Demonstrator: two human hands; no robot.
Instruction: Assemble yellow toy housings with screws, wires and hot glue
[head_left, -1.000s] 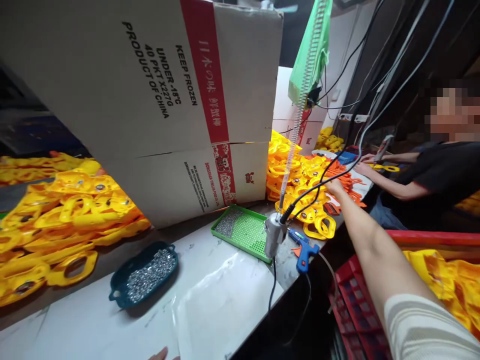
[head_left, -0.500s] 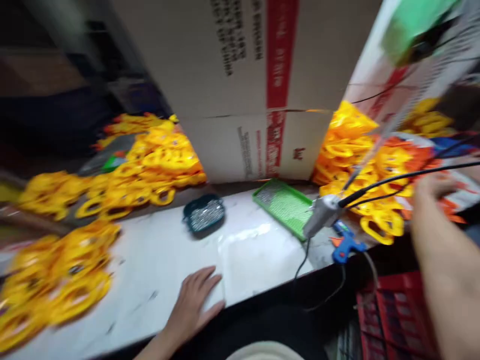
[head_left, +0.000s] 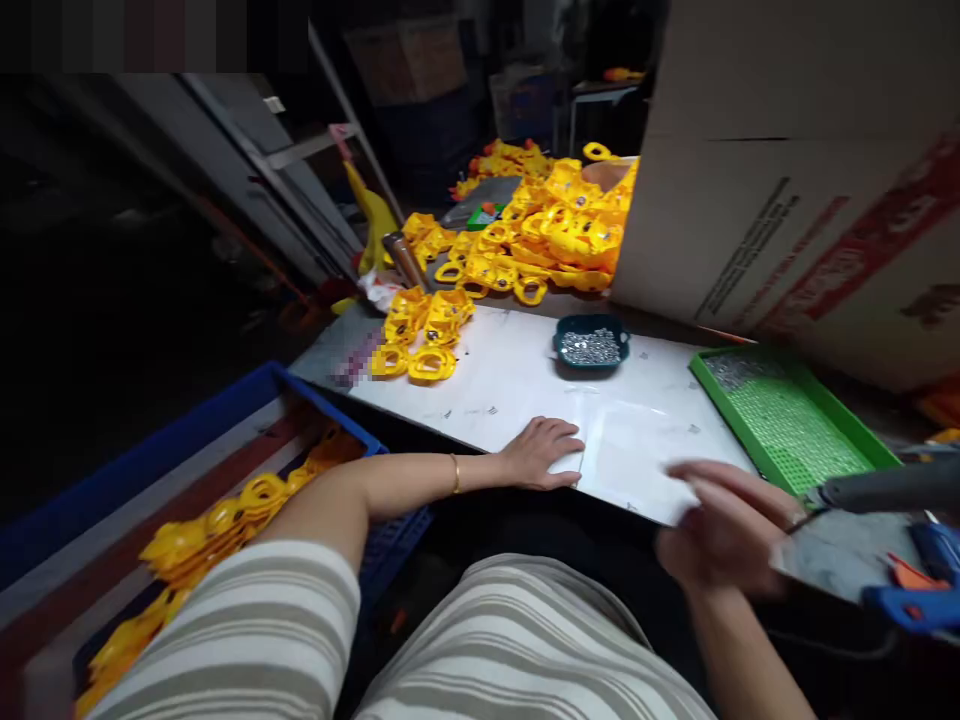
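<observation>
My left hand point(head_left: 540, 452) lies flat on the white work surface point(head_left: 510, 350), fingers spread, beside the edge of a clear sheet-like patch. Nothing is in it. My right hand point(head_left: 724, 525) hangs over the front edge of the surface, smeared by motion, so whether its fingers hold anything does not show. Beyond my left hand stands a dark teal dish point(head_left: 592, 365) of small shiny metal pieces. A green tray point(head_left: 806, 415), with similar small pieces at its far end, lies beyond my right hand.
Yellow plastic parts point(head_left: 431, 335) sit at the surface's left end, with a larger heap point(head_left: 555, 230) behind. More fill a blue crate point(head_left: 277, 375) at lower left. A cardboard box point(head_left: 735, 230) walls the back. A grey cylindrical tool point(head_left: 892, 487) and blue glue gun point(head_left: 919, 605) are at right.
The view has swung left, bringing the blue crate in. My right hand has come from the yellow parts at far right to the front edge. My left hand stays on the surface.
</observation>
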